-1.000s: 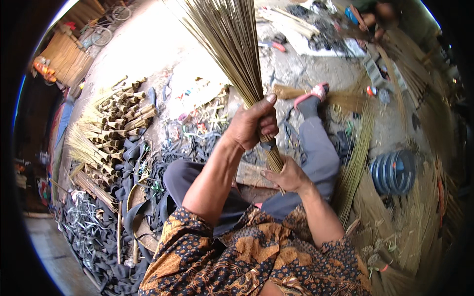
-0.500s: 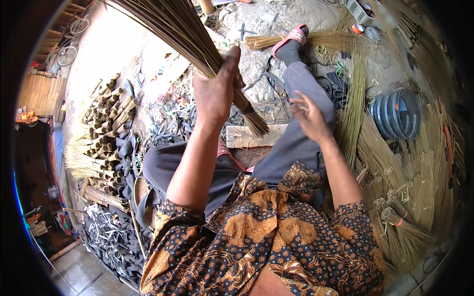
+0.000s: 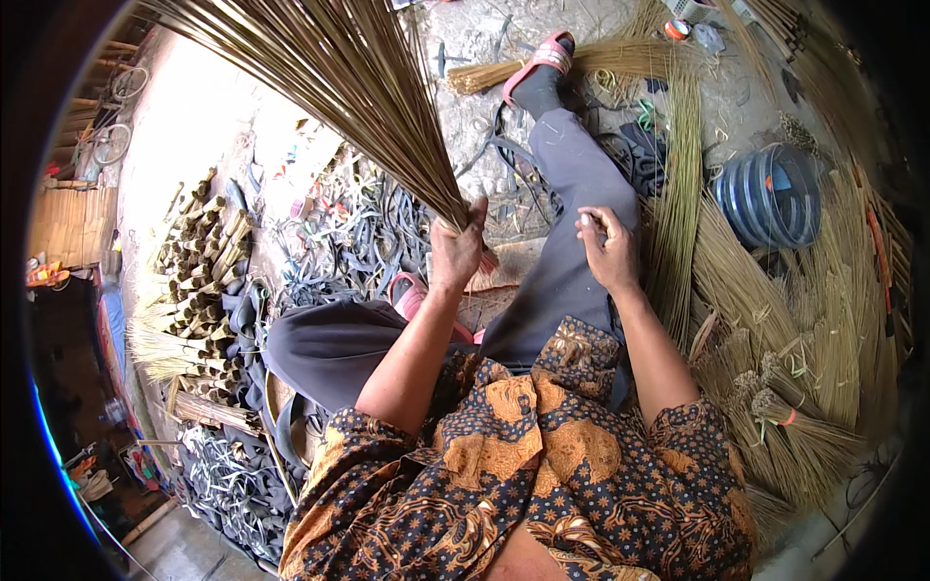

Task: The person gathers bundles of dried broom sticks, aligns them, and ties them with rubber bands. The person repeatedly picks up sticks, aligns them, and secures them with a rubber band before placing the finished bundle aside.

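My left hand (image 3: 457, 250) is wrapped round the narrow lower end of a stick broom (image 3: 358, 107), a bundle of long thin brown sticks. From my fist the sticks spread up and to the left, past the top edge of the view. A short reddish butt end pokes out below the fist, above a wooden board (image 3: 504, 263) on the ground. My right hand (image 3: 610, 254) hovers over my right leg, its fingers loosely curled and a little apart. Nothing shows in it.
Several short bound stick bundles (image 3: 199, 281) are stacked at the left, above a heap of dark rubber strips (image 3: 232, 474). Scraps litter the ground between. Loose green sticks (image 3: 683, 194), a blue ribbed plastic container (image 3: 768, 198) and more stick bundles (image 3: 790, 426) lie to my right.
The broom has come lower, its sticks fanning wider, and my left hand has moved down and right towards its butt end. My right hand has curled its spread fingers.
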Demonstrator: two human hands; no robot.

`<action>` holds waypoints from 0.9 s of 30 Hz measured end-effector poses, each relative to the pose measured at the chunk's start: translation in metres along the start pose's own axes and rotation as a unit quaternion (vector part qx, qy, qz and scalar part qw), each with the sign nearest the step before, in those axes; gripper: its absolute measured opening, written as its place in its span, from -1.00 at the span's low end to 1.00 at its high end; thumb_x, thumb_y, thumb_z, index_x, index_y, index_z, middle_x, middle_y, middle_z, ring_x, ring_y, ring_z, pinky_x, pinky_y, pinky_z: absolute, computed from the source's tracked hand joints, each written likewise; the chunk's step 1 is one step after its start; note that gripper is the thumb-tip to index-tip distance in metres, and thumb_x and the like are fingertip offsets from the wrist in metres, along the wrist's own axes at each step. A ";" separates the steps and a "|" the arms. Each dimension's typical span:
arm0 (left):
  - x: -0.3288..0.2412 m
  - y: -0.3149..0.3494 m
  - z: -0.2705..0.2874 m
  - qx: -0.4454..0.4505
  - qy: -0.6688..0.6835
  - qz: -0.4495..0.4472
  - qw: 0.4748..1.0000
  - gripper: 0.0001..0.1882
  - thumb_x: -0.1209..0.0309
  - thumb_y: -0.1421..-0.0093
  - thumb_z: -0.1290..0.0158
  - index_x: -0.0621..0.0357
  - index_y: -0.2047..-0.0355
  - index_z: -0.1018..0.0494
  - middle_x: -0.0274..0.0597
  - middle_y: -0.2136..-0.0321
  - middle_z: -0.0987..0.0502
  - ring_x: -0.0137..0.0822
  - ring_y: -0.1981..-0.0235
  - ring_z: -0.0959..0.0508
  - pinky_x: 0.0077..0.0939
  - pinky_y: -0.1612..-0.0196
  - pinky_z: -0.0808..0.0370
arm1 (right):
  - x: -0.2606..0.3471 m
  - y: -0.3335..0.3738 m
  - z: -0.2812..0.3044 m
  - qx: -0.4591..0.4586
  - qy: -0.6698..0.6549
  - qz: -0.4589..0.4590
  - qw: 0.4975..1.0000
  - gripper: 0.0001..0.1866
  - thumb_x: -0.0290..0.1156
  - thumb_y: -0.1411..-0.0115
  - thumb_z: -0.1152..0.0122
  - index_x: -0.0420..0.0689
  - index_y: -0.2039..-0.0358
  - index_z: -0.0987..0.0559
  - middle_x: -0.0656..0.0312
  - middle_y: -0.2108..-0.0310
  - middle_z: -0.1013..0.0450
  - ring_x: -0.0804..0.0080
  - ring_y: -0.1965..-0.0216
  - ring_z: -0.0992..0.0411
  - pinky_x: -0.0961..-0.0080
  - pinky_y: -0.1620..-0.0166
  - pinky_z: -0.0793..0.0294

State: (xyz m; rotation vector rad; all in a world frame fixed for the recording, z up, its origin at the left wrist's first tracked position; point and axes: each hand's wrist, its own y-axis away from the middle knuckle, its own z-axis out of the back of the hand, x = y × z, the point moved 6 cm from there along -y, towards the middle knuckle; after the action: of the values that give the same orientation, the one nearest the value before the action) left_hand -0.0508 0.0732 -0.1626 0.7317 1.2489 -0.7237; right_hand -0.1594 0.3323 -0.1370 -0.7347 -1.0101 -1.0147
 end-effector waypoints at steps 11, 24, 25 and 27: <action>-0.028 -0.014 0.024 -0.050 0.140 0.133 0.980 -0.59 0.02 -0.34 -0.25 0.10 0.41 -0.49 -0.37 0.58 -0.47 -0.52 0.55 -0.44 -0.54 0.48 -0.37 | 0.031 0.010 -0.058 0.170 0.179 0.021 0.969 -0.11 0.19 -0.21 -0.38 -0.27 -0.29 -0.38 -0.14 -0.18 -0.46 -0.02 -0.20 -0.46 0.08 -0.29 -0.41; -0.085 0.028 0.018 0.032 0.226 0.109 0.968 -0.68 0.21 -0.36 -0.24 0.21 0.12 -0.50 -0.28 0.39 -0.60 -0.41 0.38 -0.61 -0.44 0.26 -0.57 | 0.124 0.017 -0.125 0.364 -0.014 0.112 0.925 -0.49 -0.37 -0.09 -0.32 -0.30 -0.05 -0.51 -0.16 0.13 -0.57 0.13 0.05 -0.59 0.26 -0.01 -0.54; -0.088 0.028 0.023 -0.005 0.268 0.071 0.961 -0.71 0.22 -0.36 -0.24 0.18 0.20 -0.46 -0.30 0.43 -0.58 -0.43 0.43 -0.59 -0.46 0.31 -0.56 | 0.122 0.021 -0.126 0.378 -0.041 0.092 0.920 -0.40 -0.38 -0.11 -0.33 -0.30 -0.16 -0.44 -0.13 0.07 -0.55 0.14 0.00 -0.56 0.25 -0.06 -0.52; -0.085 0.030 0.030 -0.069 0.282 0.097 0.952 -0.71 0.26 -0.37 -0.24 0.14 0.30 -0.37 -0.34 0.51 -0.52 -0.45 0.51 -0.56 -0.47 0.41 -0.55 | 0.112 0.026 -0.129 0.425 -0.121 0.031 0.896 -0.32 -0.39 -0.14 -0.33 -0.32 -0.26 -0.35 0.09 -0.04 -0.49 0.29 -0.08 -0.47 0.32 -0.16 -0.42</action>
State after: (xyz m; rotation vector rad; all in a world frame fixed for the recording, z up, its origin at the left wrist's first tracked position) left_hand -0.0237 0.0731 -0.0713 0.9674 1.6952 -0.2592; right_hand -0.0730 0.1922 -0.0825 -0.1532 -1.4860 -0.3396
